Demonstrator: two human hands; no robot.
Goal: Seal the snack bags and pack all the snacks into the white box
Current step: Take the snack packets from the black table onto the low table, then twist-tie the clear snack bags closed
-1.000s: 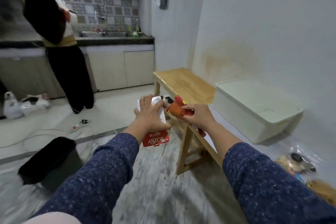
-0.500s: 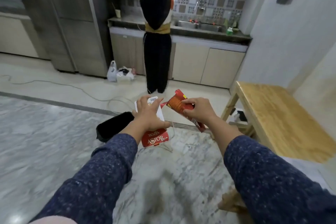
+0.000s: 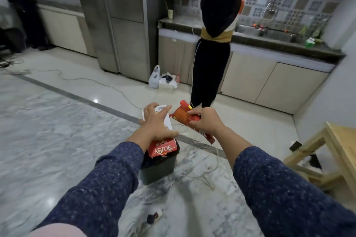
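Note:
My left hand grips a red and white Astor snack box, its red end pointing toward me. My right hand pinches a crumpled red and orange snack bag, which sticks out up and to the left of the fingers. Both hands are held out in front of me, directly above a dark bin standing on the marble floor. The white box is not in this view.
A person in black stands at the kitchen counter straight ahead. A wooden bench is at the right edge. Cables run across the floor, and a small plug lies near my feet. White bags sit by the cabinets.
My view has swung left, away from the bench and the white box toward the kitchen. The dark bin now sits right under my hands. Both hands keep their hold on the snacks.

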